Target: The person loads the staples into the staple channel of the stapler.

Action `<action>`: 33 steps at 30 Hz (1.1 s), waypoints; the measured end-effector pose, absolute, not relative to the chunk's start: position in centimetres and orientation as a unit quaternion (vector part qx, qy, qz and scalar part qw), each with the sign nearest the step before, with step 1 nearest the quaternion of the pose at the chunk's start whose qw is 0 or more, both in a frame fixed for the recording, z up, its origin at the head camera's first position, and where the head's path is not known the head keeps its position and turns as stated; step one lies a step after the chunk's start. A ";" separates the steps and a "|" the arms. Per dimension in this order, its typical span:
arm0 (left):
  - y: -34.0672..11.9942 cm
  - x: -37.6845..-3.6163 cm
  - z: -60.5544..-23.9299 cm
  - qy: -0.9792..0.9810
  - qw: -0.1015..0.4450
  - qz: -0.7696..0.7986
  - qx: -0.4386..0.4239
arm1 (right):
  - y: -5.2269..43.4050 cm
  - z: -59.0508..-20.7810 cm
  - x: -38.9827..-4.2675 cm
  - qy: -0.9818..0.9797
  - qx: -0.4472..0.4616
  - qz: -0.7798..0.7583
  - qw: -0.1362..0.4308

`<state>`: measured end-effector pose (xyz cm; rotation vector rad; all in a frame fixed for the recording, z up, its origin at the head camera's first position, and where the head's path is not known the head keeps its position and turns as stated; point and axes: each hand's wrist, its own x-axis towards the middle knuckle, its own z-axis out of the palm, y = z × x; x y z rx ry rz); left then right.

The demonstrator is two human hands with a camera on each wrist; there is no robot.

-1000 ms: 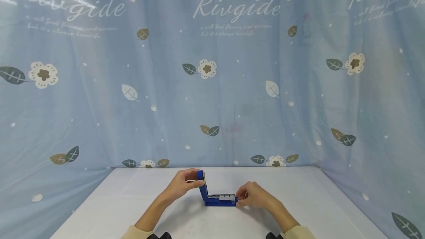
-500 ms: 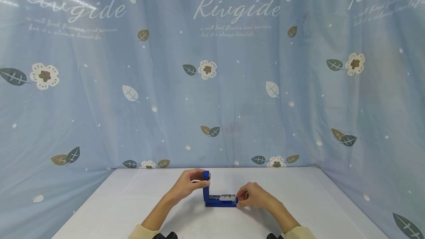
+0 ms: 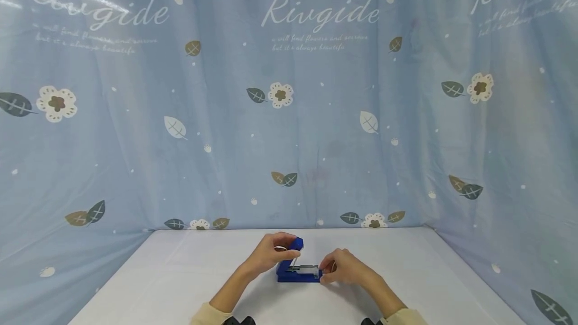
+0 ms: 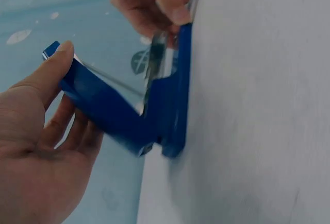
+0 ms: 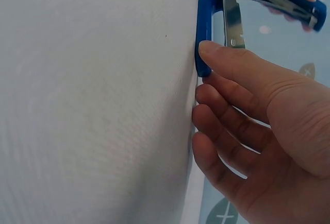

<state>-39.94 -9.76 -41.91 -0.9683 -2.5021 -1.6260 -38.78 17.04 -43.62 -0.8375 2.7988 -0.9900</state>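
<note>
A blue stapler (image 3: 295, 271) lies on the white table (image 3: 180, 275) with its top arm (image 4: 98, 100) swung partly up. My left hand (image 3: 282, 251) pinches the free end of that arm between thumb and fingers. The metal staple rail (image 5: 233, 20) stands out between the arm and the base (image 5: 206, 23). At the front end of the base, my right hand (image 3: 326, 267) holds it down, its thumb (image 5: 232, 62) pressed on the tip and the other fingers curled against the table. In the left wrist view the right hand (image 4: 149, 2) pinches the far end.
A light blue curtain with flowers and leaves (image 3: 289, 114) hangs behind and on both sides of the table. The table's back edge (image 3: 289, 228) runs just beyond the hands. Bare white tabletop lies to the left and right of the stapler.
My left hand has swung the stapler's top arm from upright down and to the right, toward the base. The right hand has stayed on the base's front end.
</note>
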 end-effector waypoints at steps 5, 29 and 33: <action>-8.6 -39.9 -42.5 -0.803 0.000 -0.506 -0.315 | 16.8 -43.5 -38.6 0.903 -0.276 -0.327 0.039; -7.6 -39.7 -42.2 -0.806 -0.015 -0.483 -0.343 | 17.1 -43.4 -38.7 0.908 -0.279 -0.310 0.029; -7.5 -39.7 -42.4 -0.804 -0.022 -0.484 -0.345 | 17.2 -43.5 -38.8 0.908 -0.282 -0.308 0.027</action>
